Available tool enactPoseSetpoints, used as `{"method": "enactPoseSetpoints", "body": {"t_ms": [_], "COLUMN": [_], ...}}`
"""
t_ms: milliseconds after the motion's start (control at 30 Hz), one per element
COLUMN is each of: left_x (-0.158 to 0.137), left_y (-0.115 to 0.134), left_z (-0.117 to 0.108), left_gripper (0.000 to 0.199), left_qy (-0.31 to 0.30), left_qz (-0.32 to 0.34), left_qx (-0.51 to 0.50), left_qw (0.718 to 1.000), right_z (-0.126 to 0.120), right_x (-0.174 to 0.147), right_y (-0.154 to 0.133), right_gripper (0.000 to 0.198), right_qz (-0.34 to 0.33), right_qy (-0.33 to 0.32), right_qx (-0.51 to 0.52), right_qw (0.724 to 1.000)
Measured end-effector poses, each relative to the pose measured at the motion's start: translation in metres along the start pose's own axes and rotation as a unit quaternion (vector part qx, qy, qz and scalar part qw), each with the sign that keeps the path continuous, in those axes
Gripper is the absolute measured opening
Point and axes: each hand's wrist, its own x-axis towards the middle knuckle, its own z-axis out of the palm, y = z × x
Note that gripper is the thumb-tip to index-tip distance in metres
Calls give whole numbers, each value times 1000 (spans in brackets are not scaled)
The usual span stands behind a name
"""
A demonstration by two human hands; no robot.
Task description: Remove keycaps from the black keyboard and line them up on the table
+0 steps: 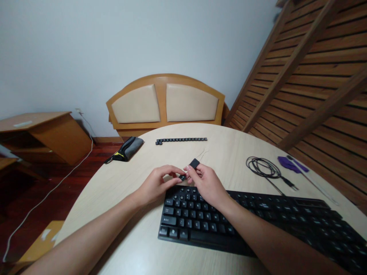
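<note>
My left hand pinches a small black keycap between thumb and fingertips, just above the keyboard's upper left corner. In my right hand is a keycap puller with a black handle; its two thin wires point away from me. The fingertips of both hands meet near the keycap. Below them lies a black keyboard, partly covered by my right hand and forearm. Some switches in its top left rows show without caps. Farther back, removed keycaps form a row, with a couple more under its left end.
A grey and black pouch with yellow trim lies at the table's left edge. To the right are a coiled black cable, a purple cloth and a thin white-handled tool. The round table stands before a padded headboard.
</note>
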Motion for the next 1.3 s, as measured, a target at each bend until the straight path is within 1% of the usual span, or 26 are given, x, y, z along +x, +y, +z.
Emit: {"method": "enactPoseSetpoints", "body": {"t_ms": [233,400,533,767,1000,1167,1300], "left_x": [0,1,1,-1,-3,-4,-3], "left_y": [-2,-2,-1,2,-1,0,-4], "left_z": [0,-1,-2,-4,-2,-1,-4], "left_gripper": [20,19,22,18,17,15,13], "left_qy": [10,-7,-15,-25,-35,-9,24], "left_qz": [10,52,72,84,130,144,136], "left_qx": [13,3,32,84,112,113,145], "left_qw": [1000,999,997,993,985,983,980], "right_z": [0,1,1,0,2,2,1], "right_x": [0,0,-1,-1,1,2,2], "right_y": [1,1,0,0,3,3,1], "right_gripper": [31,31,30,29,26,27,28], "right_qz": [13,2,5,-11,-11,-2,-1], "right_qy": [-7,-3,-4,-5,-21,-7,-7], "right_qx": [-1,-2,-3,-8,19,11,5], "right_qw": [1000,1000,1000,1000,1000,1000,1000]}}
